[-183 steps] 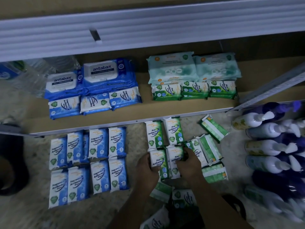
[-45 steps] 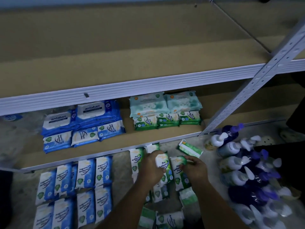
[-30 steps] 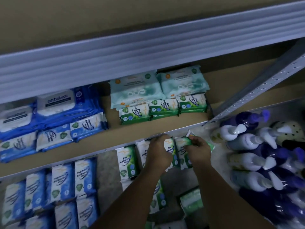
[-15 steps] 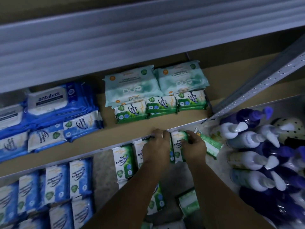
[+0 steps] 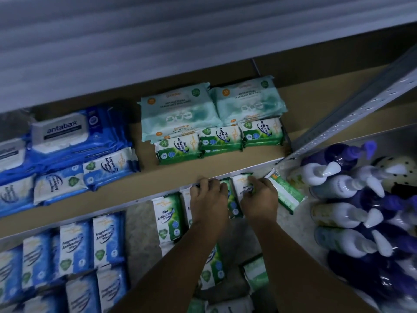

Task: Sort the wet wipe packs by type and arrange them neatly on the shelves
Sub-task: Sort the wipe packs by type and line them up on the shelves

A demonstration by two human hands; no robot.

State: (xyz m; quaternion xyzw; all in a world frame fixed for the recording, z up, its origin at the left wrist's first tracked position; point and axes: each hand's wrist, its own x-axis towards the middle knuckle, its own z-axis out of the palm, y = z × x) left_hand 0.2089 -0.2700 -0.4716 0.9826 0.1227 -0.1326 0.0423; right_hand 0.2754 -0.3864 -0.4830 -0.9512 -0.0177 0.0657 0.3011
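Note:
My left hand [image 5: 208,201] and my right hand [image 5: 259,199] each grip a small green Pine Antibacterial wipe pack [image 5: 242,188] at the front edge of the low shelf [image 5: 144,184]. On that shelf lie a row of green Pine packs [image 5: 218,141] in front of two large pale-green packs [image 5: 180,111]. To the left sit large blue antabax packs [image 5: 74,134] and small blue fragrance packs [image 5: 106,166]. On the floor lie more green packs [image 5: 168,218] and several blue packs [image 5: 90,242].
Several white and purple pump bottles [image 5: 352,199] lie piled at the right. A perforated metal upright [image 5: 361,105] slants at the right of the shelf. An upper shelf's grey edge [image 5: 158,41] overhangs the top of the view. A loose green pack [image 5: 285,190] lies by the bottles.
Both hands have carried their green packs up from the floor pile to the shelf's front edge. The view has tilted down and moved closer to the low shelf.

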